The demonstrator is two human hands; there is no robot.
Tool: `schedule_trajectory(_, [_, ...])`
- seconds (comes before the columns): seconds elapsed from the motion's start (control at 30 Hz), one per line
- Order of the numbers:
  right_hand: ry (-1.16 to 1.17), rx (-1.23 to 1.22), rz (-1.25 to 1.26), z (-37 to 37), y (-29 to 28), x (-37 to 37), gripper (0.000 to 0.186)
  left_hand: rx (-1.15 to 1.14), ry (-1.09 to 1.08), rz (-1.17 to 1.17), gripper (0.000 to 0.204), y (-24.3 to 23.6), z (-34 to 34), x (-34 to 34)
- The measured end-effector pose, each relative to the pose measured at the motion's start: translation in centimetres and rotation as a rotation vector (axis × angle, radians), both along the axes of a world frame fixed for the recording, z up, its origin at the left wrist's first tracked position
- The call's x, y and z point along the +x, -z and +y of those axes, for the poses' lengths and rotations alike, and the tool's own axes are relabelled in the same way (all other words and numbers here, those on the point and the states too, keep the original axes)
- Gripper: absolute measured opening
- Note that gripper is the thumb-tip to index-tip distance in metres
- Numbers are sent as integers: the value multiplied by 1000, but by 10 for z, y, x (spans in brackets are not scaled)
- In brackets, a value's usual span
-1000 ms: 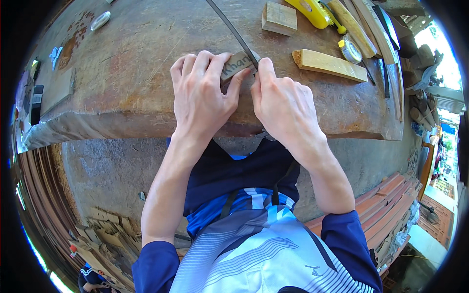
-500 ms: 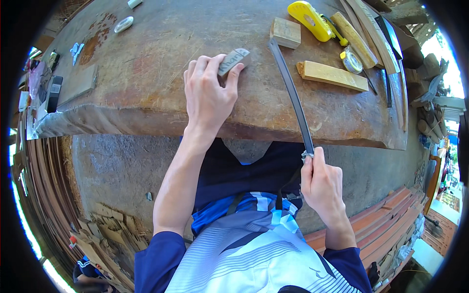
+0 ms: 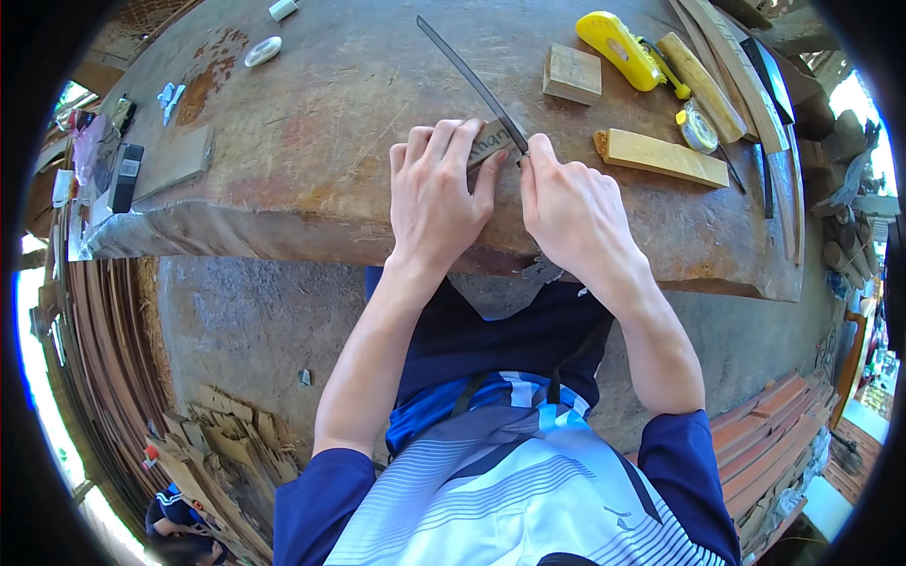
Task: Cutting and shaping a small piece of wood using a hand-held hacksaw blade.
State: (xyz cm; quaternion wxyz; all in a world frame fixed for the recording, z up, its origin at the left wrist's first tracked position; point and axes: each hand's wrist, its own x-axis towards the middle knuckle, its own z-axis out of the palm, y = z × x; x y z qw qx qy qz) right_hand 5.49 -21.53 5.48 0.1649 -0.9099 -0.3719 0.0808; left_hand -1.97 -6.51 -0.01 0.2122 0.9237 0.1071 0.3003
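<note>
My left hand (image 3: pixel 440 193) lies flat on a grey sharpening stone (image 3: pixel 491 143) near the front edge of a big worn wooden slab (image 3: pixel 321 141). My right hand (image 3: pixel 573 209) grips a long thin dark blade (image 3: pixel 469 80) low down, pressing it against the stone. The blade runs from my hand up and to the left across the slab. Both hands sit side by side, almost touching.
On the slab's far right lie a small wood block (image 3: pixel 572 74), a pale wood bar (image 3: pixel 661 157), a yellow tool (image 3: pixel 620 36) and several long sticks (image 3: pixel 727 57). A flat board (image 3: pixel 175 160) and dark case (image 3: pixel 125 176) lie left. Stacked planks (image 3: pixel 774 424) stand on the floor.
My right hand has come up from below the slab's edge to the stone, pushing the blade forward and to the left. My left hand stayed on the stone.
</note>
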Motion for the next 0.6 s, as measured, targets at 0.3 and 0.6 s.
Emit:
schedule_trajectory(0.3, [-9,-122,17,6,-8,-3,21,22,8,-16,35,3,3,2])
schedule_trajectory(0.6, [84,-175,-17,-55,-4,-52,17,-37,-32,-78,35,7,5,12])
